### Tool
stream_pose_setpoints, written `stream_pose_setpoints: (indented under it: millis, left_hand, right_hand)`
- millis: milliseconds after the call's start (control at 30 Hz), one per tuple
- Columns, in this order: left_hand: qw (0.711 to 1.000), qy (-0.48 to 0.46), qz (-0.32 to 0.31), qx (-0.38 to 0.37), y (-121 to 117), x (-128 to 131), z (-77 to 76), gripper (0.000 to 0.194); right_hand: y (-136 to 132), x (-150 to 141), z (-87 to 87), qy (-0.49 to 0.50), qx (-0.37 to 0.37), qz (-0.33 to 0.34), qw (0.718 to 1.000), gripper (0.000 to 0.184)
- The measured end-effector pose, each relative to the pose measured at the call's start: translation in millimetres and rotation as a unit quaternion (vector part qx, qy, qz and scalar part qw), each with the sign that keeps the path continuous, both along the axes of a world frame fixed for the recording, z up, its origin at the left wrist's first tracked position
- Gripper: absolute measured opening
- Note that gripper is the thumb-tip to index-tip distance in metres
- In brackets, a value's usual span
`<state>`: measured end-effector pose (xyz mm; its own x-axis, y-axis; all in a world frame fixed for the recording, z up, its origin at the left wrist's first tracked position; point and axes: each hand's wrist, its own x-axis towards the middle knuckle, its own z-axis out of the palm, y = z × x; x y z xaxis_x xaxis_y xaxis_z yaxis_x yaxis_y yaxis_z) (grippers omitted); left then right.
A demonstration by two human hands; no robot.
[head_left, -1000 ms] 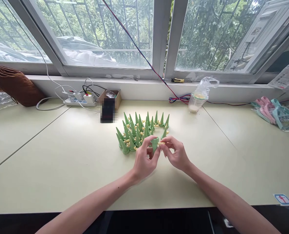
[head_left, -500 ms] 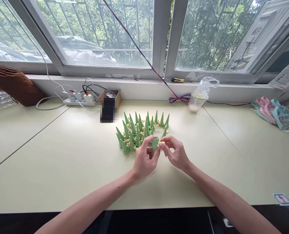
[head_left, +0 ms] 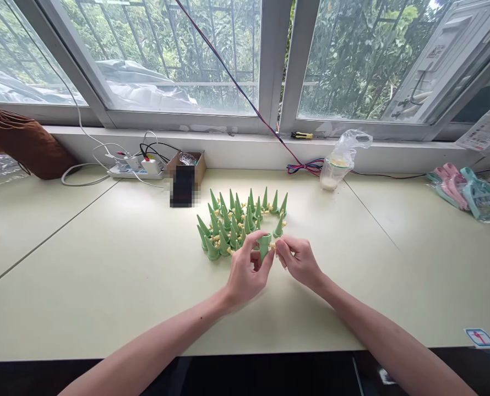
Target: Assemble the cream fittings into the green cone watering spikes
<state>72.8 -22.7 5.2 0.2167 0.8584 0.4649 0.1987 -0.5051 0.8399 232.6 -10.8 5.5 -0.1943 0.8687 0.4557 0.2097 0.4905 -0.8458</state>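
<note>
My left hand [head_left: 245, 272] is closed around a green plant watering spike [head_left: 264, 243], its wide collar up and its tip pointing down. On the right side of that spike, my right hand [head_left: 301, 260] pinches a small yellow valve [head_left: 272, 246], which its fingers mostly cover. The valve touches the spike's side; whether it is seated in the spike I cannot tell. Just beyond my hands stand several more green spikes [head_left: 226, 221], tips up, with yellow valves sticking out of their sides. One spike [head_left: 278, 226] stands right behind my right fingers.
At the back left are a power strip [head_left: 135, 172] with cables and a small cardboard box [head_left: 201, 165] with a blurred dark object before it. A bagged cup [head_left: 335, 168] stands at the back right. Bagged pink and teal dustpans [head_left: 482, 195] lie far right.
My right fingers have closed further over the yellow valve, and the hand has turned slightly and dropped a little. My left hand holds the spike almost in place.
</note>
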Motion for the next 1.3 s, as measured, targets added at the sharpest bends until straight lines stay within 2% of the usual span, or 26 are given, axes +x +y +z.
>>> stream_pose_setpoints:
  millis: [100, 267, 333, 800, 1033, 1300]
  left_hand:
    - [1.000, -0.008, 0.002, -0.010, -0.6, 0.4, 1.7, 0.030]
    - [0.999, -0.040, -0.003, -0.019, 0.2, 0.8, 7.0, 0.030]
    - [0.999, -0.044, -0.006, -0.022, 0.6, 0.5, 7.7, 0.030]
    - [0.999, -0.018, -0.005, -0.034, -1.9, 0.2, 6.1, 0.032]
    - [0.995, -0.062, -0.027, -0.075, -0.9, 0.5, 9.2, 0.033]
    - [0.981, -0.116, -0.060, -0.141, 0.1, 1.5, 13.9, 0.035]
  right_hand:
    - [-0.8, -0.9, 0.3, 0.005, 0.001, 0.000, 1.000, 0.047]
    - [-2.0, -1.2, 1.6, 0.037, -0.009, 0.026, 0.999, 0.018]
    - [-1.9, -1.1, 1.6, 0.041, -0.005, 0.026, 0.999, 0.016]
    - [-0.8, 0.5, 0.0, -0.022, -0.007, -0.012, 1.000, 0.049]
    - [0.3, -1.1, -2.6, -0.012, -0.029, 0.000, 0.999, 0.048]
    - [1.2, 0.7, -2.3, -0.074, 0.026, 0.003, 0.997, 0.050]
